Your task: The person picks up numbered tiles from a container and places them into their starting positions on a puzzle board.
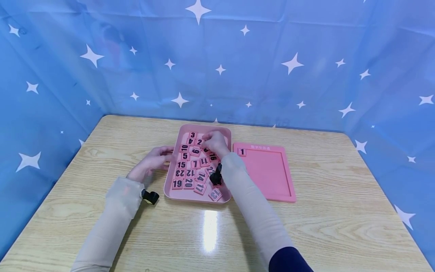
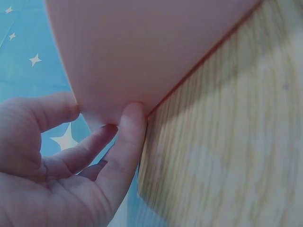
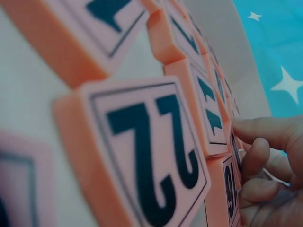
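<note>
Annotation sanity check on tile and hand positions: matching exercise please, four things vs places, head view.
Things
A. Tile 1
B. Tile 19
C. Left hand
D. Right hand

Places
W. Over the far half of the tray
X. Top-left corner of the board
Y. Against the tray's left side, from outside
Z. Near-left corner inside the tray

Pairs: A-X, B-Z, C-Y, D-W
</note>
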Tool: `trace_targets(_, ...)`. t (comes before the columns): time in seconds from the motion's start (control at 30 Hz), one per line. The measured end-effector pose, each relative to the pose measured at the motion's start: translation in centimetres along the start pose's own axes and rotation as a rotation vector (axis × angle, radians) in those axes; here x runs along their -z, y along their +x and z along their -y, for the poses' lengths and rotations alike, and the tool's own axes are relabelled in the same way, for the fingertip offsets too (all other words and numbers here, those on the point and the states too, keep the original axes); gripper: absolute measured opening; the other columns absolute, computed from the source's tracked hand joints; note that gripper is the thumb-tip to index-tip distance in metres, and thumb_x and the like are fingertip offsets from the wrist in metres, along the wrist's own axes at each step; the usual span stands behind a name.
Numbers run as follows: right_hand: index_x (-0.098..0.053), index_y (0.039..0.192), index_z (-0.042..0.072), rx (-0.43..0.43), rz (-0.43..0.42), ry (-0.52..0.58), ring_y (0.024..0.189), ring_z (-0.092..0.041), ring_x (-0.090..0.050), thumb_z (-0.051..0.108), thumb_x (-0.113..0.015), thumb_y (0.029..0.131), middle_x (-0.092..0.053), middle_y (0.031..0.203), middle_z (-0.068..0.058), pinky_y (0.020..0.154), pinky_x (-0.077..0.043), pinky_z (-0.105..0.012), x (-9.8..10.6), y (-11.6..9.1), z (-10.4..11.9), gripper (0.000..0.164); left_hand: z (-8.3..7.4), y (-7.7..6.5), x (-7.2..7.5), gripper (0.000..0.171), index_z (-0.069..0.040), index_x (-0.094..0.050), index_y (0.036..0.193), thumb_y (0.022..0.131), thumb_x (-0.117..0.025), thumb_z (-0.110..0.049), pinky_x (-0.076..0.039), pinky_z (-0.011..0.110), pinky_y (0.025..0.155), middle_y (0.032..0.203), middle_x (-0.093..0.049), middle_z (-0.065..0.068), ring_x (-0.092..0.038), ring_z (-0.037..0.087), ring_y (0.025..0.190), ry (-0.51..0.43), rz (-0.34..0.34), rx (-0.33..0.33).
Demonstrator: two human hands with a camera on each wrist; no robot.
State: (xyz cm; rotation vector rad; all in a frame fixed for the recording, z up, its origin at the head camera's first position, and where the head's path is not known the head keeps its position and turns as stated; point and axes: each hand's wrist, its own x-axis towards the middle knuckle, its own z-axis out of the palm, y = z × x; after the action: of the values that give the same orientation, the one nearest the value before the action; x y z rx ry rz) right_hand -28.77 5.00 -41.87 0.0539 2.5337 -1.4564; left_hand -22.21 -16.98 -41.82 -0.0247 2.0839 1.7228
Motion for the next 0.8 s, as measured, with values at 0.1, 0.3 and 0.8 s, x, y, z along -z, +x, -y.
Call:
trace_targets(0.1, -0.068, 0.11, 0.007, 0.026, -0.003, -0.053, 0.096, -0.02, -0.06, 0.005, -0.073, 0.08, -0.064, 0.112, -0.007, 0.082, -0.053, -0.033, -0.05, -0.09, 0.1, 0.031, 0.04, 0.02, 0.05, 0.057, 0.009, -0.03, 0.141, 0.092, -0.055, -0.005, -0.056, 0.032, 0.078, 0.13, -0.043, 0.028, -0.057, 0.022, 0.095, -0.006, 0.005, -0.001)
trace_targets(0.3, -0.07, 0.101, 0.006, 0.059, -0.008, -0.114, 0.079, -0.016, -0.057, 0.005, -0.072, 0.08, -0.065, 0.104, -0.009, 0.069, -0.049, -0.027, -0.21, -0.22, 0.35, 0.022, 0.09, 0.07, 0.13, 0.057, 0.008, -0.031, 0.141, 0.091, -0.056, -0.005, -0.056, 0.033, 0.078, 0.129, -0.044, 0.027, -0.057, 0.021, 0.095, -0.007, 0.004, 0.0)
trace_targets(0.8, -0.042, 0.06, 0.009, 0.052, -0.02, -0.159, 0.048, -0.015, -0.036, 0.01, -0.076, 0.077, -0.036, 0.055, -0.001, 0.044, -0.035, -0.024, -0.27, 0.59, 0.81, 0.038, 0.21, 0.0, 0.1, 0.056, 0.007, -0.032, 0.141, 0.092, -0.055, -0.005, -0.055, 0.034, 0.08, 0.13, -0.043, 0.027, -0.056, 0.024, 0.099, -0.001, -0.003, -0.008)
